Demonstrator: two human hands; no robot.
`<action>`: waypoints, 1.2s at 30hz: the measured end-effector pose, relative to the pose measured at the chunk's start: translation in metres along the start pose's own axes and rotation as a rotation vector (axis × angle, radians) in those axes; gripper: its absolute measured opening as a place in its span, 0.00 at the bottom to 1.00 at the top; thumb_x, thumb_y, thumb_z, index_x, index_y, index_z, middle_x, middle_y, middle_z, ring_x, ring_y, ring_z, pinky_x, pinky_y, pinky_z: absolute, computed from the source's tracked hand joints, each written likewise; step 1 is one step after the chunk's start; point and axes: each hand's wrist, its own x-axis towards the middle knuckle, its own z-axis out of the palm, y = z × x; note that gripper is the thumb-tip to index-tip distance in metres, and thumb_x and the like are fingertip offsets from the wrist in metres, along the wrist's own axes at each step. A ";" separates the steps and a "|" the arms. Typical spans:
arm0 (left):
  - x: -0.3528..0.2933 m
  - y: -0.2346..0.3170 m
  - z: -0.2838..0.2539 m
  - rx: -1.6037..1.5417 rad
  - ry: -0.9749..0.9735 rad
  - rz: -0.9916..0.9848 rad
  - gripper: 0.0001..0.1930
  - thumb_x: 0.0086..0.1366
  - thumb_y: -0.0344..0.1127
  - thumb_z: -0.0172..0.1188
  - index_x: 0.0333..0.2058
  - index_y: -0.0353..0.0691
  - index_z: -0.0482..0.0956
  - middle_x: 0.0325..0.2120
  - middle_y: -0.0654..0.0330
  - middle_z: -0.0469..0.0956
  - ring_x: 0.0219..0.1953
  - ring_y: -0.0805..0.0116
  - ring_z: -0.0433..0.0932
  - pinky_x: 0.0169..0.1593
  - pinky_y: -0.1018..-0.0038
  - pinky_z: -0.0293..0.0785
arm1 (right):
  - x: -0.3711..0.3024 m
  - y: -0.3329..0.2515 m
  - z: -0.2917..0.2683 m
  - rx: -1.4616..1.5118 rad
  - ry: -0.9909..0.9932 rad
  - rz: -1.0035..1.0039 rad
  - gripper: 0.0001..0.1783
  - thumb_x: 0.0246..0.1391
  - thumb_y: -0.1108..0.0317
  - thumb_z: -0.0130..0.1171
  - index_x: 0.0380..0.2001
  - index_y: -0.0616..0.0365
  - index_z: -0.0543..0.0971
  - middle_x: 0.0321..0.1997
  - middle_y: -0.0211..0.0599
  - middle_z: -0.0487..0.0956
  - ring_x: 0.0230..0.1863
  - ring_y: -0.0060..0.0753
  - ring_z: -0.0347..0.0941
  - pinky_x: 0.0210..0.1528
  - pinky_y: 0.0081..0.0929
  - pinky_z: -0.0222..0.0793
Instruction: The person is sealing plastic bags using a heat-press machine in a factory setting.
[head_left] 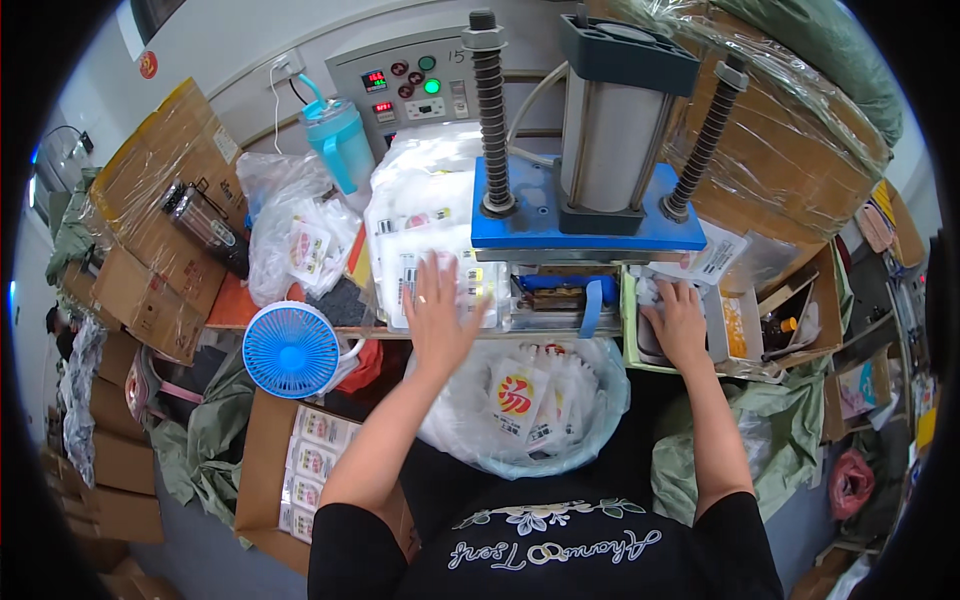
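Main item: flat white pouches (425, 240), glossy, with small dark and pinkish print, layered on the bench directly left of a press (610, 140). Edges overlap; exact number in the layer not countable.

Left hand (440, 315): fingers spread, palm down over the pouches, nothing pinched. Right hand (682, 325): fingers bent down into a green-rimmed tray (629, 330), at small white pieces (647, 292); cannot tell whether the fingertips pinch one.

Counts:
- Press: one, with one grey cylinder, one blue plate (540, 215) and two threaded, spring-wound rods (497, 130).
- Plastic-lined basin (612, 415): one, below the bench edge, holding several white packs (515, 395), the front one with a red-and-yellow mark; total obscured by overlap.
- Open carton (262, 440): one, lower left, with at least four printed packets (313, 462) visible.
- Blue-faced fan (290, 350): one.
- Turquoise cup (345, 150): one, with one straw.
- Dark bottle (205, 225): one, tilted against cardboard.
- Control box (400, 85): one, behind the pouches; one lamp glows bright green.
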 end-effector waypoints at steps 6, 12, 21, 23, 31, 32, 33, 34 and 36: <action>-0.056 -0.019 -0.014 -0.039 -0.209 0.100 0.36 0.50 0.32 0.63 0.61 0.48 0.65 0.65 0.59 0.59 0.69 0.57 0.53 0.68 0.49 0.42 | 0.000 0.026 0.034 0.266 -0.013 -0.015 0.18 0.54 0.67 0.59 0.47 0.59 0.71 0.33 0.44 0.77 0.25 0.46 0.73 0.30 0.39 0.71; -0.028 -0.018 -0.028 -0.170 -0.028 0.077 0.19 0.52 0.23 0.56 0.45 0.41 0.79 0.45 0.57 0.79 0.53 0.56 0.74 0.56 0.63 0.63 | -0.001 0.043 -0.002 1.538 -0.226 0.675 0.11 0.60 0.64 0.57 0.43 0.57 0.74 0.30 0.31 0.75 0.19 0.14 0.62 0.18 0.13 0.57; -0.051 0.055 -0.047 -1.157 -0.294 -0.472 0.05 0.56 0.29 0.67 0.30 0.33 0.83 0.27 0.63 0.78 0.31 0.78 0.73 0.37 0.79 0.67 | -0.021 0.004 -0.026 1.362 -0.216 0.583 0.14 0.59 0.63 0.57 0.48 0.50 0.74 0.30 0.28 0.77 0.20 0.12 0.64 0.15 0.10 0.54; -0.066 0.057 -0.027 -1.201 -0.390 -0.583 0.05 0.57 0.30 0.68 0.30 0.34 0.83 0.26 0.67 0.79 0.30 0.82 0.74 0.34 0.83 0.68 | -0.020 -0.033 -0.040 1.252 -0.242 0.475 0.13 0.58 0.64 0.58 0.46 0.50 0.76 0.30 0.25 0.77 0.22 0.11 0.66 0.16 0.10 0.55; -0.099 0.050 0.014 -0.994 -0.401 -0.390 0.06 0.57 0.31 0.68 0.30 0.33 0.83 0.23 0.64 0.77 0.28 0.80 0.72 0.32 0.81 0.65 | -0.020 -0.103 -0.032 1.102 -0.458 0.060 0.10 0.56 0.67 0.59 0.41 0.57 0.78 0.26 0.28 0.76 0.27 0.16 0.68 0.28 0.19 0.62; -0.101 0.047 0.015 -1.023 -0.412 -0.361 0.07 0.57 0.31 0.67 0.30 0.33 0.84 0.23 0.64 0.76 0.28 0.81 0.71 0.32 0.80 0.65 | -0.020 -0.103 -0.025 1.065 -0.518 0.015 0.10 0.56 0.68 0.59 0.41 0.58 0.78 0.26 0.30 0.76 0.27 0.18 0.69 0.30 0.20 0.63; -0.103 0.043 0.016 -1.017 -0.408 -0.364 0.07 0.57 0.31 0.67 0.30 0.33 0.84 0.23 0.64 0.76 0.28 0.81 0.71 0.32 0.80 0.65 | -0.022 -0.100 -0.023 1.028 -0.549 -0.036 0.11 0.55 0.68 0.59 0.41 0.59 0.78 0.24 0.31 0.75 0.27 0.18 0.70 0.29 0.20 0.63; -0.105 0.038 0.017 -0.968 -0.487 -0.322 0.08 0.58 0.33 0.66 0.30 0.33 0.84 0.23 0.64 0.77 0.28 0.81 0.71 0.31 0.80 0.66 | -0.025 -0.098 -0.018 1.033 -0.551 -0.041 0.11 0.55 0.68 0.59 0.41 0.59 0.78 0.24 0.31 0.75 0.27 0.18 0.70 0.29 0.20 0.63; -0.106 0.035 0.017 -0.920 -0.566 -0.279 0.09 0.60 0.34 0.66 0.30 0.32 0.84 0.24 0.65 0.77 0.28 0.82 0.71 0.31 0.80 0.66 | -0.030 -0.096 -0.011 0.947 -0.603 -0.136 0.13 0.55 0.68 0.59 0.43 0.58 0.78 0.24 0.32 0.75 0.26 0.19 0.70 0.28 0.22 0.63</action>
